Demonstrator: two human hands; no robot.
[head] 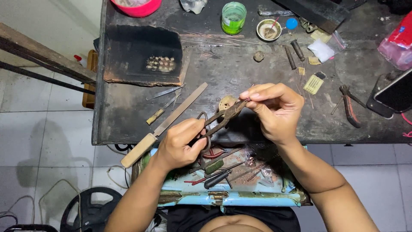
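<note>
My left hand [182, 144] grips the looped handles of a pair of rusty metal shears [223, 119], held over the near edge of a dark workbench [240, 77]. The jaws point up to the right. My right hand [274, 109] pinches a tiny piece at the tip of the jaws; the piece is too small to make out. A long flat file with a pale wooden handle [165, 124] lies on the bench just left of my left hand.
An open light-blue drawer [231, 197] holds several tools below my hands. A charred block [143, 53] with small metal pieces sits back left. Red-handled pliers [349, 107], a phone [395, 92], a green cup [233, 17], a small bowl [268, 29] and thin wires [210, 38] lie around.
</note>
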